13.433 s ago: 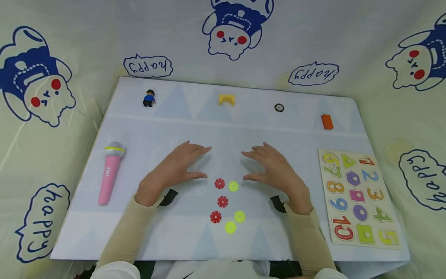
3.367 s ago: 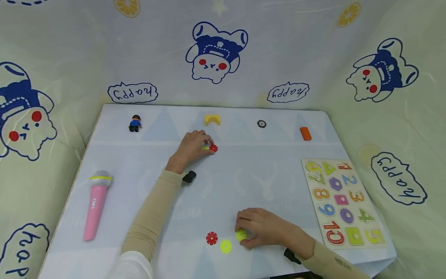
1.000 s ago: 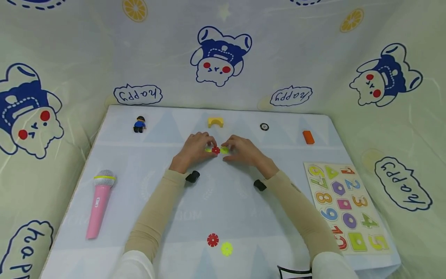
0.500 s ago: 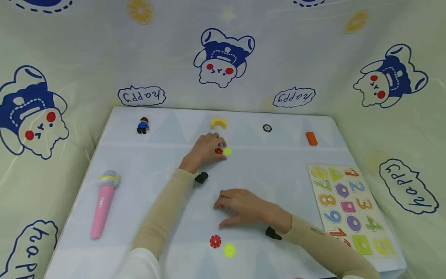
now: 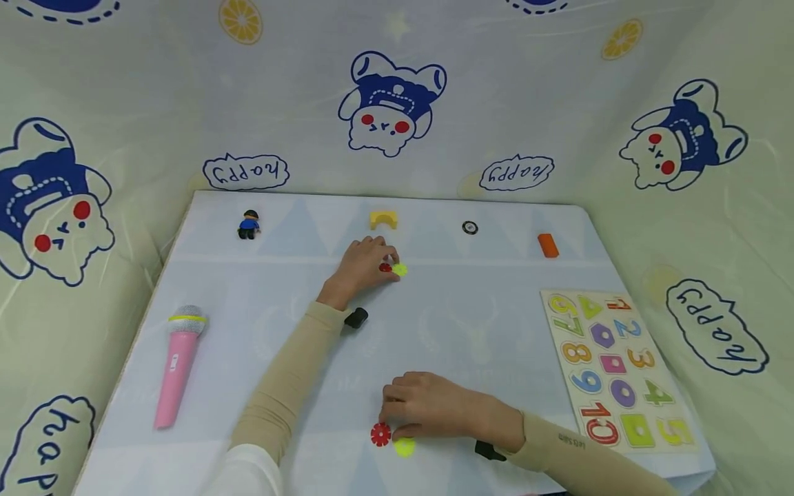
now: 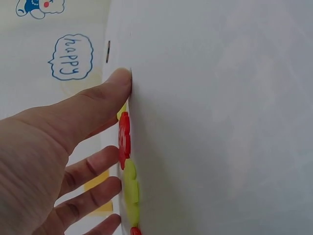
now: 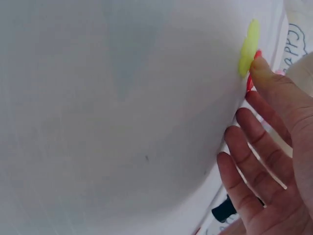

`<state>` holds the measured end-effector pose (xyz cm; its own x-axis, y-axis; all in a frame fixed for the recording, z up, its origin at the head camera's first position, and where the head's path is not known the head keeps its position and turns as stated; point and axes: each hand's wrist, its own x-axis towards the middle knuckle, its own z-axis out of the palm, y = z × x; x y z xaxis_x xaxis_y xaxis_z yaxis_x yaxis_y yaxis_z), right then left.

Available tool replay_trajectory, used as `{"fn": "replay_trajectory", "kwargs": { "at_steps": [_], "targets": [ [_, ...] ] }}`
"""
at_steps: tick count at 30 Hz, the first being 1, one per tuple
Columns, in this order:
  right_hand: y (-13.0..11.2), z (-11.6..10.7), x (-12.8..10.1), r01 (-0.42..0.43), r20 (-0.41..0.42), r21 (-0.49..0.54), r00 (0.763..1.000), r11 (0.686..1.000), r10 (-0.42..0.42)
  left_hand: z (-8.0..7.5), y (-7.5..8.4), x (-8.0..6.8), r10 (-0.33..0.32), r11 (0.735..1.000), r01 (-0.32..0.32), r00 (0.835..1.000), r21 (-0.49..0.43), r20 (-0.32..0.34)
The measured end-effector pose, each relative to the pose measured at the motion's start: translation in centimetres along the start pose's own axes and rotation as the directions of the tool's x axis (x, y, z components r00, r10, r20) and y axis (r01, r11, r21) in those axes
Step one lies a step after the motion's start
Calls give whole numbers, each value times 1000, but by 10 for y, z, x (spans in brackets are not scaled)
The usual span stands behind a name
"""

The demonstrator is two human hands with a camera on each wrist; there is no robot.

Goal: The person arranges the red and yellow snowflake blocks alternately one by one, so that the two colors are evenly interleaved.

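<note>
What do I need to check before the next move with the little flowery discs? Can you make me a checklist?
1. Colours take turns in the row of discs: ok; the left wrist view shows red and yellow-green alternating.
2. Left hand is at the row: ok.
3. Spare discs are left: ok; a red disc and a yellow-green disc lie near the person.
4. Right hand has a firm pinch on the red disc: cannot tell; it is close, but the grip isn't clear.
5. Spare discs are in the row: not ok; both lie apart from it.
6. Pink microphone is clear of both hands: ok.
</note>
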<state>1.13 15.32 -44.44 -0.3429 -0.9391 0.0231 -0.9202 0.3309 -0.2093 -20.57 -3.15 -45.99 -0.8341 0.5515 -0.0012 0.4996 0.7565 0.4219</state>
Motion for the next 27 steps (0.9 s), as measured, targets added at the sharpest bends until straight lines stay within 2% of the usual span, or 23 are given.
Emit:
{"fn": "replay_trajectory", "kwargs": {
  "at_steps": [5, 12, 20, 27],
  "targets": [
    [-8, 6, 4, -23, -43, -35, 999, 999, 22, 0, -2, 1, -2, 1000, 2, 1000, -3, -11],
    [-16, 13, 13, -14, -35, -53, 999, 999, 12, -2, -1, -1, -15, 1000, 15, 1000, -5, -7],
    [-15, 14, 16, 9, -57, -54, 998, 998, -13, -1, 1, -2, -20, 1000, 19, 1000, -17, -9],
    [-2, 10, 19, 7, -107, -158, 994, 987, -25, 1, 1, 0, -19, 1000, 19, 1000, -20, -20]
  ]
}}
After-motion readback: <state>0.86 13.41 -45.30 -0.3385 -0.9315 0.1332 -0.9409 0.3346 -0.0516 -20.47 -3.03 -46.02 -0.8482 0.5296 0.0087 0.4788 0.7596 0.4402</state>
